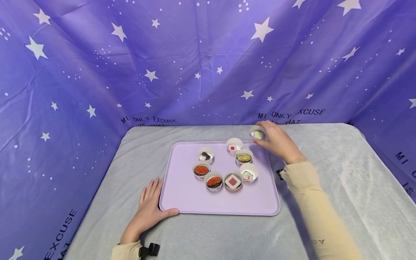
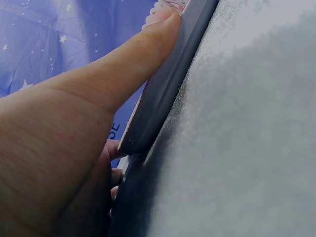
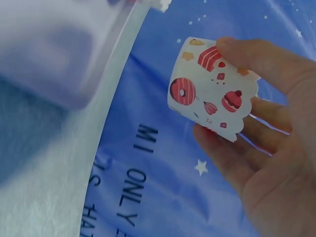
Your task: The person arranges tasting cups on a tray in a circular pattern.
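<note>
My right hand [image 1: 277,141] pinches a scalloped paper baking cup [image 3: 207,91] between thumb and fingers, held up by the tray's far right corner. Cakes and donuts are printed on its white wall, and a pale green and white piece [image 1: 258,135] sits inside. At the near left corner of the lilac tray [image 1: 185,200], my left hand [image 1: 148,210] lies with straight fingers along the side and its thumb [image 2: 160,34] over the front rim. Several similar cups stand on the tray in a curve, holding toy-like sushi pieces, two of them topped with orange-red roe [image 1: 201,170].
Among the other cups are one with a pink-diamond piece [image 1: 233,182], one with a yellow topping [image 1: 244,158] and one with a black-and-white piece [image 1: 206,156]. Grey cloth [image 1: 341,173] covers the table. A purple star-printed curtain [image 1: 201,65] hangs behind and at both sides.
</note>
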`<state>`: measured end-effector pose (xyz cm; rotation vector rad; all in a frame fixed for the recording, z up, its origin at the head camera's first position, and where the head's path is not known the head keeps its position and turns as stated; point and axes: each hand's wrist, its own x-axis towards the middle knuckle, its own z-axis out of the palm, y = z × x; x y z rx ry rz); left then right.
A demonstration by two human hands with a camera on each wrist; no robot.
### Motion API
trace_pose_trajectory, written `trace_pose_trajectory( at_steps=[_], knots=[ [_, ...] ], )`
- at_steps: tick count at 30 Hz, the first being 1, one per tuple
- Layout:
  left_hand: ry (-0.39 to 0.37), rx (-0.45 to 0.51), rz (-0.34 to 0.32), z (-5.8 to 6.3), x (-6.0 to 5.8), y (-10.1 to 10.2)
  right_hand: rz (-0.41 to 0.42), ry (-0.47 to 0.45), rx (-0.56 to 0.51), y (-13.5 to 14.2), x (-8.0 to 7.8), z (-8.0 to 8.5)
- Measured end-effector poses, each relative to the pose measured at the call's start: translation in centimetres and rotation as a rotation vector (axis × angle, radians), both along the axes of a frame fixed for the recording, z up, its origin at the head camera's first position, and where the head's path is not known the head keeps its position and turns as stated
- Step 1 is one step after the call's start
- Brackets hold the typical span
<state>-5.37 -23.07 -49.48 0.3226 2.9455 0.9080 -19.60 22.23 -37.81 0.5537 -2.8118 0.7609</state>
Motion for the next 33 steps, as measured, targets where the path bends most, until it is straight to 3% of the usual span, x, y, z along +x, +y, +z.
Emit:
trace_pose_trajectory(
  at_steps=[15, 33],
  knots=[
    [0.011, 0.001, -0.002, 0.1, 0.0, 0.1, 0.097, -0.043, -0.038, -3.9, -0.4, 0.4],
    [0.028, -0.003, -0.010, -0.1, 0.0, 0.0, 0.199, -0.068, 0.069, -9.0, -1.0, 0.0]
  ],
)
